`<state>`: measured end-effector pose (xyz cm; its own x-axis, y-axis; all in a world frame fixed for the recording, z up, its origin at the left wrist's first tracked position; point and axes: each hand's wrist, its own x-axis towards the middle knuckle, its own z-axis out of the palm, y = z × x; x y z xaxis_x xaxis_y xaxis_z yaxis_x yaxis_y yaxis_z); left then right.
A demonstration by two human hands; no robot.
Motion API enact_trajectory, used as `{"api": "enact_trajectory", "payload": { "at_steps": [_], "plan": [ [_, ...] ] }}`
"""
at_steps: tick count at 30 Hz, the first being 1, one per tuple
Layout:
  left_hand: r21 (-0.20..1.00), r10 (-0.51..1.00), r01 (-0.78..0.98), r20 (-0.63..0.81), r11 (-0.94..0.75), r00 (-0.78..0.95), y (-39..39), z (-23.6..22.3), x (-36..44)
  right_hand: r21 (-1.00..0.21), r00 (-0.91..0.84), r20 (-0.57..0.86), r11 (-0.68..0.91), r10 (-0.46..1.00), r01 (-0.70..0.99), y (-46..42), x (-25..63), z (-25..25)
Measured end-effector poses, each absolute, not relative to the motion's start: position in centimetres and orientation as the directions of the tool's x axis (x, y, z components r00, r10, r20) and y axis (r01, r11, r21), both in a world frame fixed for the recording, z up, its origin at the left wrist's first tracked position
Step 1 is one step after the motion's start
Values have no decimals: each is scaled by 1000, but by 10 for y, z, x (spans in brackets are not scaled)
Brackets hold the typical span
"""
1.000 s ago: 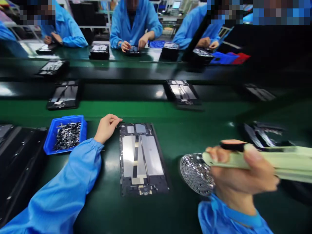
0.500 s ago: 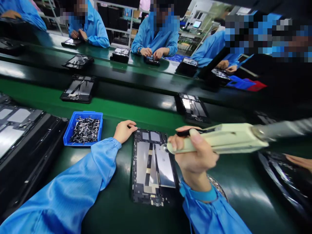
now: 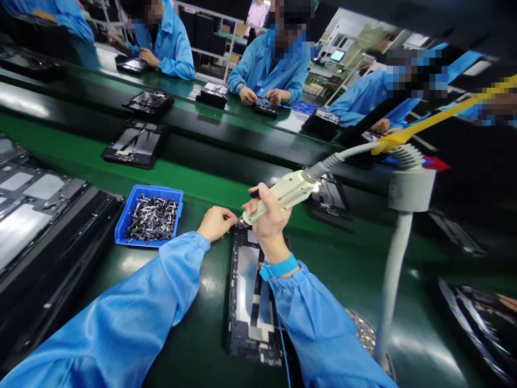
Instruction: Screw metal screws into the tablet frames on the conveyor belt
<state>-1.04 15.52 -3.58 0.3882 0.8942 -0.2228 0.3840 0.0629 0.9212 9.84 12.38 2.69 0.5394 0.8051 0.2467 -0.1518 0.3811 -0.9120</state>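
Note:
My right hand (image 3: 270, 218) is shut around a pale green electric screwdriver (image 3: 283, 191), whose metal tip almost meets my left fingertips. My left hand (image 3: 216, 223) rests curled beside the top edge of a black tablet frame with silver panels (image 3: 248, 285). Its fingertips are too small to show whether they pinch anything. My right forearm hides much of that frame. A blue strap circles my right wrist.
A blue bin of small metal parts (image 3: 157, 189) sits left of my left hand, beside black trays of frames (image 3: 48, 215). A grey post (image 3: 398, 258) and cable rise on the right, above a perforated metal disc (image 3: 365, 334). Co-workers sit beyond the green conveyor belt (image 3: 194, 180).
The screwdriver has swung left from the right side, and its tip now sits at the frame's top-left corner. The view has turned, bringing the post and cable in. My left hand stays by the frame.

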Motion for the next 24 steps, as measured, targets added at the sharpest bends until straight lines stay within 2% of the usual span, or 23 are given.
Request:
{"api": "enact_trajectory", "payload": {
  "at_steps": [15,21,24],
  "plan": [
    [897,898,438,-234,52,373,156,-37,-11,-907,568,221,381,793,-179,125,92,24],
    [840,905,542,-233,3,356,160,-28,-13,-747,576,383,609,722,-266,92,116,76],
    [769,932,637,-190,-53,308,147,-14,-20,-721,557,449,651,699,-236,55,136,86]
  ]
}}
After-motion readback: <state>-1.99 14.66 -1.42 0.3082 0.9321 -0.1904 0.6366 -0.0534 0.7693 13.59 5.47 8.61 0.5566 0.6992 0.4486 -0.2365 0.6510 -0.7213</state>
